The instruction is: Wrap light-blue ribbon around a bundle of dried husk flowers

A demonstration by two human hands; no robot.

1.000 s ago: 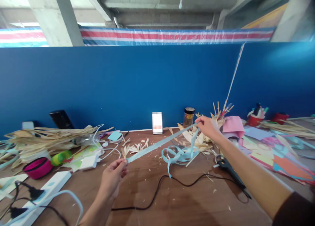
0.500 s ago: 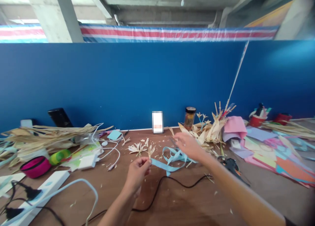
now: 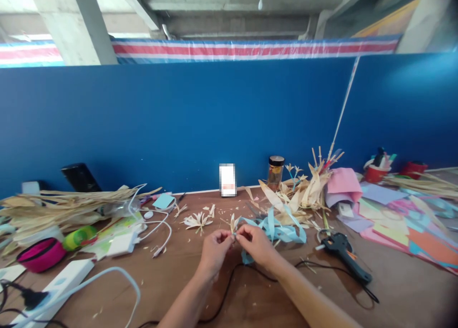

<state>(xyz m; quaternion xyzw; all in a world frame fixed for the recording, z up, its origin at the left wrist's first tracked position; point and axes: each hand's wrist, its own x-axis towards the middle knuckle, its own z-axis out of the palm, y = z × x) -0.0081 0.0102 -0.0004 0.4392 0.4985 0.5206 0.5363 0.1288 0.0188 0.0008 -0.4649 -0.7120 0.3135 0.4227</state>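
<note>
Fingertips of my left hand [image 3: 213,252] are closed on the base of a small flower of dried husk [image 3: 234,222], its pale petals pointing up. My right hand [image 3: 258,245] pinches the light-blue ribbon [image 3: 277,229] right at the flower's base, and the two hands' fingertips meet there. The loose length of ribbon lies in loops on the table behind and beside my right hand. Fingers hide the stem and most of the join. Another husk flower [image 3: 197,221] lies on the table just beyond my left hand.
A black glue gun [image 3: 344,255] rests at right, its cable crossing under my arms. Dried husks [image 3: 311,189] and a jar [image 3: 275,173] stand behind. Coloured paper [image 3: 400,232] lies far right. At left are a power strip [image 3: 66,285], pink case [image 3: 42,255] and husk pile [image 3: 64,206].
My right hand has come back from the scissors area to the flower and now pinches ribbon beside my left hand. The ribbon has shifted into higher loops. The view has moved slightly.
</note>
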